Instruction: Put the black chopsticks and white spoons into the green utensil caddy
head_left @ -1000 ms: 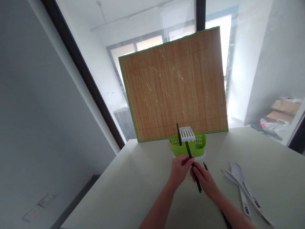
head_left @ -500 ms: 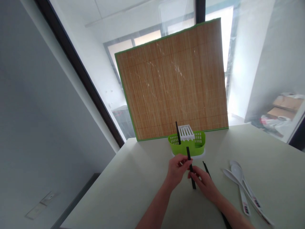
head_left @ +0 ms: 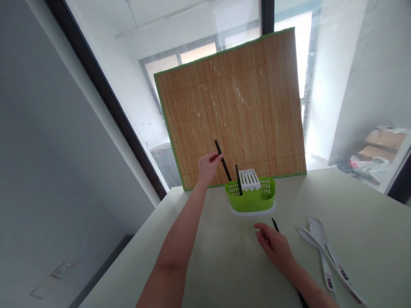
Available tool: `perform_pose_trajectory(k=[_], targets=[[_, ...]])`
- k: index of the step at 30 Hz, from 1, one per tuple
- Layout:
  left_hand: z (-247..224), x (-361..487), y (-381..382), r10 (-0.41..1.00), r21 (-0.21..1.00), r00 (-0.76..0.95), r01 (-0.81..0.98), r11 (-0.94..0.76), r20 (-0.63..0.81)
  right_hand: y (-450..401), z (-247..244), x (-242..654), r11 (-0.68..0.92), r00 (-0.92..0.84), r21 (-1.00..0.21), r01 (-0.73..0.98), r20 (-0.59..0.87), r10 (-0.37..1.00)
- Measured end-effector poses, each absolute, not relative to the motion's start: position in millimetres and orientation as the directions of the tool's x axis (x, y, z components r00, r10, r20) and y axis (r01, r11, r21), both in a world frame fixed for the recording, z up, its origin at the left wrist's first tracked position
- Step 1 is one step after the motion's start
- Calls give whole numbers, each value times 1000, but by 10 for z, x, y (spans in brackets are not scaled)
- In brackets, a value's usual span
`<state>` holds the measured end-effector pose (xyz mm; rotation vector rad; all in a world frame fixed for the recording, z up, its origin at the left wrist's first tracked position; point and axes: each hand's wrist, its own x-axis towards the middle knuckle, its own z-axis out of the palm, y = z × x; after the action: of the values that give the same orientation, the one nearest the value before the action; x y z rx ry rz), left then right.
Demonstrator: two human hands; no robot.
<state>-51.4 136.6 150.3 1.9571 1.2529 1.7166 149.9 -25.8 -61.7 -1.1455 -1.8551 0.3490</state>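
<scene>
My left hand (head_left: 208,167) pinches a pair of black chopsticks (head_left: 223,161), held tilted with the lower end at the left rim of the green utensil basket (head_left: 252,205). Whether that end is inside the basket I cannot tell. Other black chopsticks (head_left: 239,181) lean upright in its left part. A white slatted piece (head_left: 249,179) sits over the basket's middle. My right hand (head_left: 272,244) hovers low over the table, fingers apart and holding nothing. Beside it, more black chopsticks (head_left: 275,225) lie partly hidden under the right forearm.
Several white spoons (head_left: 317,234) with long handles lie crossed on the pale table (head_left: 199,256) at the right. A bamboo mat (head_left: 231,107) with green edging stands upright behind the basket, against a glass pane. A grey wall (head_left: 48,171) is at the left.
My left hand has carried the chopsticks up and left to the basket's left end. My right hand has let go of them and stays near the same place.
</scene>
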Motion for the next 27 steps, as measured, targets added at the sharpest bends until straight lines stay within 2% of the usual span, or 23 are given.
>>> perform_pose_trajectory(k=[4, 11, 20, 27], targets=[[1110, -513, 1767, 846, 735, -73, 538, -413, 529, -253, -649, 1457, 544, -201, -594, 592, 545, 814], [509, -430, 2088, 923, 781, -70, 558, -279, 379, -245, -740, 1388, 570, -278, -556, 605, 523, 806], [298, -279, 2342, 983, 872, -7, 463, -160, 183, -236, -754, 1386, 554, -324, -540, 634, 465, 824], [252, -250, 2416, 993, 888, 22, 447, -112, 114, -238, -748, 1374, 548, -343, -524, 652, 441, 829]])
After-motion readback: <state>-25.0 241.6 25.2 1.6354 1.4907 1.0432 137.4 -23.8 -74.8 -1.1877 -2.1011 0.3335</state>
